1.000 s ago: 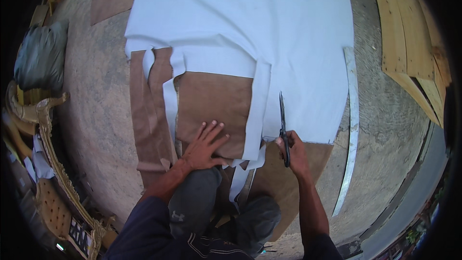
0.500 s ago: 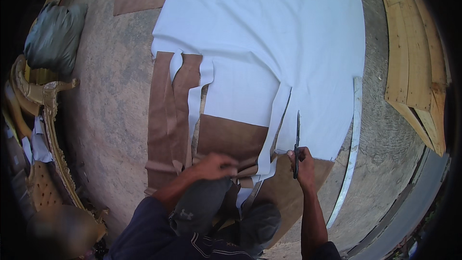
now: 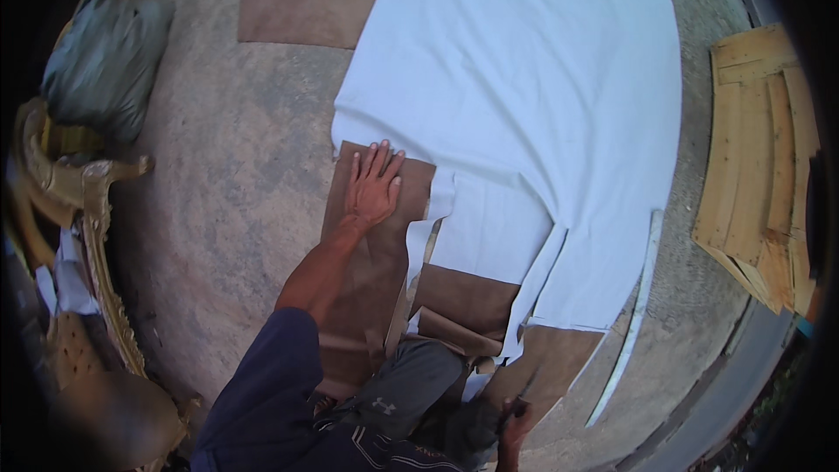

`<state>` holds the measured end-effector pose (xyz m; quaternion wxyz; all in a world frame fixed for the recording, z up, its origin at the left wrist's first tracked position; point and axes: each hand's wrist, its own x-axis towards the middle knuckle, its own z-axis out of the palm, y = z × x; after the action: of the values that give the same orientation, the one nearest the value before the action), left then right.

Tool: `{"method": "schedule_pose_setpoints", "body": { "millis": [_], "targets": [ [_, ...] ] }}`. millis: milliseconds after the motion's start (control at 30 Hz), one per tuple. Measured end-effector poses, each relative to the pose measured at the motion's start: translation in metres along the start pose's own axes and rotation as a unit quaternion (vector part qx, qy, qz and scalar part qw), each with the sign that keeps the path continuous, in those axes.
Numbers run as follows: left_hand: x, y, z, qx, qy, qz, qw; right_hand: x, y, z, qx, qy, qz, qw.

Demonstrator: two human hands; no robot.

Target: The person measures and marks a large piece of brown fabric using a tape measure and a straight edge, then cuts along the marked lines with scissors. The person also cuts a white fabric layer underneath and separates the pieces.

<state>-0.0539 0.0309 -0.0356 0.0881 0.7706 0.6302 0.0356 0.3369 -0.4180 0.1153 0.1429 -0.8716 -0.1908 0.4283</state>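
My left hand (image 3: pixel 374 194) lies flat, fingers spread, on the top end of a long brown fabric piece (image 3: pixel 363 284), beside the lower edge of a large white sheet of fabric (image 3: pixel 524 79). Low in the view, near my knee, my right hand (image 3: pixel 517 428) is closed around dark scissors (image 3: pixel 529 385), slightly blurred, with the blades pointing away from me over a brown fabric part (image 3: pixel 551 354). Between the hands lie a narrow white strip (image 3: pixel 418 245) and a folded brown section (image 3: pixel 468 297). A slit runs up into the white sheet.
A long pale straightedge (image 3: pixel 627 336) lies on the concrete floor right of the fabric. Wooden frames (image 3: pixel 752 157) stand at the far right. On the left are a grey-green stuffed bag (image 3: pixel 109 65) and a carved furniture frame (image 3: pixel 109 262). Another brown fabric (image 3: pixel 306 0) lies at the top.
My left hand has moved forward from near my knee and flattened onto the brown piece. My right hand has drawn back toward me with the scissors. The view has shifted.
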Motion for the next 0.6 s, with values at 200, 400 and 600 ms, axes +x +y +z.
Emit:
{"method": "schedule_pose_setpoints", "body": {
  "millis": [200,400,600],
  "targets": [
    [0.004,-0.004,0.005,0.03,-0.016,0.009,0.999,-0.062,-0.136,0.028,-0.057,-0.024,0.052,0.997],
    [0.009,-0.004,0.009,0.05,0.02,0.039,0.998,-0.063,-0.207,0.06,0.026,0.031,0.064,0.997],
    [0.003,-0.007,0.019,0.075,0.016,0.061,0.995,-0.139,-0.218,0.128,0.054,0.093,0.124,0.986]
  ]
}}
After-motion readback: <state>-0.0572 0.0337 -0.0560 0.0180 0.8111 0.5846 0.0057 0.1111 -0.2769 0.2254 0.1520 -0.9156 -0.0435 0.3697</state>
